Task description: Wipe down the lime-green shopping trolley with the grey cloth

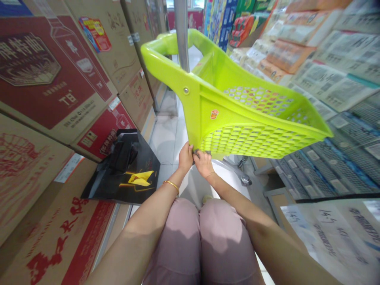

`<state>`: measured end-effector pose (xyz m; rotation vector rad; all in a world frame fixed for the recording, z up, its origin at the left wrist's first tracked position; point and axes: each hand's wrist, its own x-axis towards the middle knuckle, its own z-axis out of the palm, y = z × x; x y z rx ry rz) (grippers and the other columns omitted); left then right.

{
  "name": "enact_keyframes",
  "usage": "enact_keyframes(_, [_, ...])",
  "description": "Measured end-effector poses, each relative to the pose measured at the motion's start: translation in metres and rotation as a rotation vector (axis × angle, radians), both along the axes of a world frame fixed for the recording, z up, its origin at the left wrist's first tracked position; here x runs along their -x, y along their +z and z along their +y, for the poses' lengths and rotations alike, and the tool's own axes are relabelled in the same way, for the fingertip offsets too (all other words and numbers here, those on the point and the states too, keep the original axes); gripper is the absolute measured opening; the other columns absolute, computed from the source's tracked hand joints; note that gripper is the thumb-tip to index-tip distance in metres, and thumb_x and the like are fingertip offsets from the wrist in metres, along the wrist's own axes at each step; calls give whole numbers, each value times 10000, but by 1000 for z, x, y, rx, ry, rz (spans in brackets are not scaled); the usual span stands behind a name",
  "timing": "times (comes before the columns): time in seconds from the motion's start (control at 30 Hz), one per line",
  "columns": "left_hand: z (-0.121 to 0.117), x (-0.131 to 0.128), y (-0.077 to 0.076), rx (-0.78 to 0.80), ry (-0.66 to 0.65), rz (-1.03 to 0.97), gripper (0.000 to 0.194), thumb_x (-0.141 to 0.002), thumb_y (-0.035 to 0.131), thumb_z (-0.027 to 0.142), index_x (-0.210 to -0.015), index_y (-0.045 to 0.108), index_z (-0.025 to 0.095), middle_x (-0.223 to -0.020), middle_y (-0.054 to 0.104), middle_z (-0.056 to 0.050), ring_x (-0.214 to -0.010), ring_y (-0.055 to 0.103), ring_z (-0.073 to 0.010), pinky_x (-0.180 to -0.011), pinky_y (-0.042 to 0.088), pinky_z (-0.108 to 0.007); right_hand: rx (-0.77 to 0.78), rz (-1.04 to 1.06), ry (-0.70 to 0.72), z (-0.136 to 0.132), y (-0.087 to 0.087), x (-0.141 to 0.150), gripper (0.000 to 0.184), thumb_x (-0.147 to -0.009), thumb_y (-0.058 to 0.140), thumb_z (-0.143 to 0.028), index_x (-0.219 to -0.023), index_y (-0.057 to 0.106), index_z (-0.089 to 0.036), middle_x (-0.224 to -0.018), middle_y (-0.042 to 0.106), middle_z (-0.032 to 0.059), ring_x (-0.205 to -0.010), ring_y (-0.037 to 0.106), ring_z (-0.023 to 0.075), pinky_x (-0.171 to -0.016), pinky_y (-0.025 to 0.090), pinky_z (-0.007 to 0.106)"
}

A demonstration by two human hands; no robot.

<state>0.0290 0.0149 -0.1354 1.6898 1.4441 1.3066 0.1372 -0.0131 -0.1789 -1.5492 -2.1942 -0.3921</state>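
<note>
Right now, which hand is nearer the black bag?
Left. The left hand is at the lower edge of the basket, right of the bag; the right hand is beside it, farther away.

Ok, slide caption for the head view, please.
Left hand and right hand at a green shopping basket's lower edge, stacked cartons and a black bag at left.

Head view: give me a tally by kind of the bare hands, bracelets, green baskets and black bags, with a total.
Hands: 2 (left hand, right hand)
Bracelet: 1
Green basket: 1
Black bag: 1
Total: 5
</note>
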Motion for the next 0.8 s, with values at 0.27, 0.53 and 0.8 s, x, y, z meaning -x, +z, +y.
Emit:
enact_keyframes(0.27, [1, 3, -2, -26, -45, -69, 196, -916, 402, 245, -919, 589, 186, -922, 656, -48, -863, 591, -174, -805, 446, -279, -274, 231, -136, 15, 62, 3, 198, -885, 486, -303, -959, 660, -246, -994, 508, 71, -916, 425, 193, -782, 330, 319])
enact_keyframes(0.53, [2, 3, -2, 7, -19, -11, 204, -902, 399, 220, -905, 597, 170, -931, 665, -78, -877, 604, -210, -815, 459, -329, -261, 213, -130, 20, 69, 8, 176, -864, 519, -296, -961, 660, -253, -1004, 506, 77, -909, 433, 198, -794, 338, 333])
enact_keyframes(0.8, [-1, 2, 3, 10, -21, 3, 186, -918, 383, 205, -919, 568, 181, -869, 654, -36, -787, 577, -145, -724, 435, -248, -70, 75, -38, 2, 10, 0, 215, -882, 499, -225, -1037, 643, -264, -1060, 546, 77, -903, 424, 181, -786, 318, 309])
